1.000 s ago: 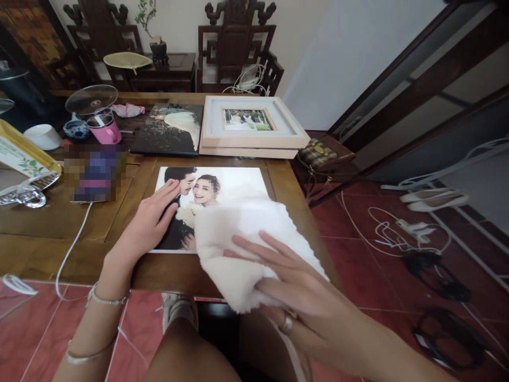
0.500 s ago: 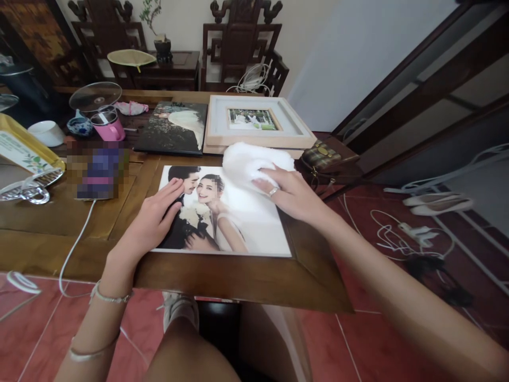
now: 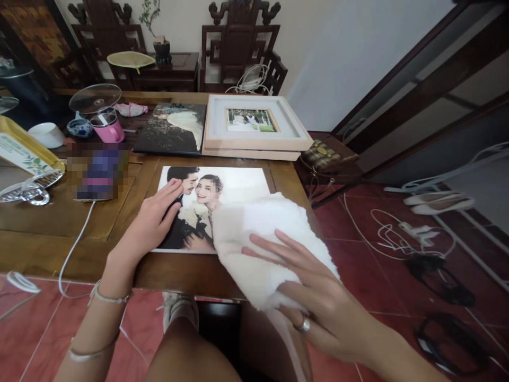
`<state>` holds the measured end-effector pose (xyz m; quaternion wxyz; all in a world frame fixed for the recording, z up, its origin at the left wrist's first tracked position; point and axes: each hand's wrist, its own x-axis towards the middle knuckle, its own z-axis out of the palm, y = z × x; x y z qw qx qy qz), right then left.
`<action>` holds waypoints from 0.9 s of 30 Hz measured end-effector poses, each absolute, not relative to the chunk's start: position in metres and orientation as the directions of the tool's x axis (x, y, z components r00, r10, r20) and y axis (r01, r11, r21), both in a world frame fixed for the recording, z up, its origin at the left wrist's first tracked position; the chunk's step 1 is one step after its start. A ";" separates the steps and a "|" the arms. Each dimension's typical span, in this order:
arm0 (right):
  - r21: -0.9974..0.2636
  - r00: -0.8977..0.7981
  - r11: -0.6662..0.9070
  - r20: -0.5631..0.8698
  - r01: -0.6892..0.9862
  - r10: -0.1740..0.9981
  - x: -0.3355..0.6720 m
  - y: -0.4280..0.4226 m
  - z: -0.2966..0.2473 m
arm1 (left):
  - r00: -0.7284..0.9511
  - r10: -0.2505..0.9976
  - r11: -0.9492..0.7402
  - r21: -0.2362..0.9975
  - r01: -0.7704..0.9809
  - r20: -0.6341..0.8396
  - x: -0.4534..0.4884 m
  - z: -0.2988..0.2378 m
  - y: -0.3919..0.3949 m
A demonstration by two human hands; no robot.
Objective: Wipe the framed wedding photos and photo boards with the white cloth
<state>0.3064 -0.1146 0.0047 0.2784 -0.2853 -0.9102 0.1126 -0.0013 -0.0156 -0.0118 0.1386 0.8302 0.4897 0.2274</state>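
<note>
A wedding photo panel [image 3: 194, 217] showing a couple lies flat at the table's front edge. My left hand [image 3: 158, 216] rests on its left side, fingers stretched out and holding nothing. A fluffy white cloth [image 3: 254, 228] covers the panel's lower right part and hangs past the table edge. My right hand [image 3: 318, 289] grips this cloth near its lower right, its fingers spread over the top and the thumb side tucked by the fold. The panel's right corner is hidden beneath the cloth.
Behind the panel lie a dark photo panel [image 3: 169, 130] and a light wooden picture frame [image 3: 254, 143]. A pink mug [image 3: 109, 130], a charging phone [image 3: 99, 172] and a yellow pack [image 3: 29, 146] are at the left. Cables [image 3: 413, 233] lie on the red floor.
My right hand has pulled the white cloth from the panel's upper right corner toward me, down to its lower right and over the edge. My left hand stays put.
</note>
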 end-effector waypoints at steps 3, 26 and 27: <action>-0.369 -0.687 0.817 0.446 0.443 0.573 0.308 -0.098 0.003 | 0.413 0.880 -0.475 0.450 0.756 0.234 -0.001 -0.011 -0.016; -0.255 -0.701 0.809 0.405 0.530 0.587 0.277 -0.094 0.013 | 0.409 0.887 -0.460 0.476 0.750 0.215 -0.001 -0.012 -0.017; -0.258 -0.718 0.817 0.391 0.515 0.576 0.275 -0.101 0.015 | 0.407 0.888 -0.459 0.476 0.750 0.215 -0.001 -0.012 -0.017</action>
